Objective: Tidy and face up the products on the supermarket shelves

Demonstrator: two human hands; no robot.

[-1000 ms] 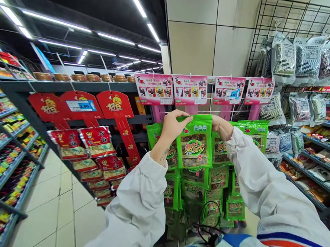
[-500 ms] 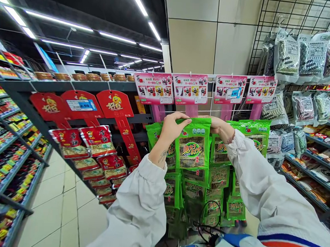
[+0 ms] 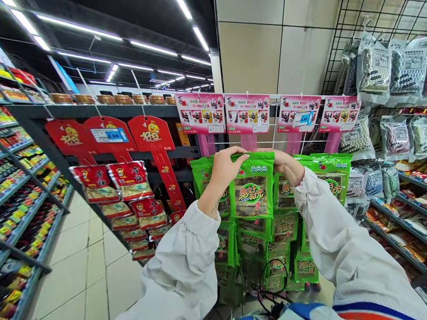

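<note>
Both my hands are raised to a hanging display of green snack packets. My left hand (image 3: 224,168) pinches the top left corner of one green packet (image 3: 252,191), fingers closed over its upper edge. My right hand (image 3: 285,165) grips the same packet's top right corner from behind, partly hidden by it. The packet hangs upright in front of a pink strip hanger (image 3: 249,142). Below and beside it hang several more green packets (image 3: 284,227) in columns. My white sleeves reach up from the bottom of the view.
Pink promotional cards (image 3: 246,114) hang on a white rail above. Red snack packets (image 3: 130,180) hang on red strips at the left. Long shelves (image 3: 12,201) run down the left aisle. A black wire grid (image 3: 392,69) with bagged beans and more shelves stands at the right.
The view has shifted slightly right and both hands have adjusted a little at the packet's top edge; both hands keep their grip on the packet.
</note>
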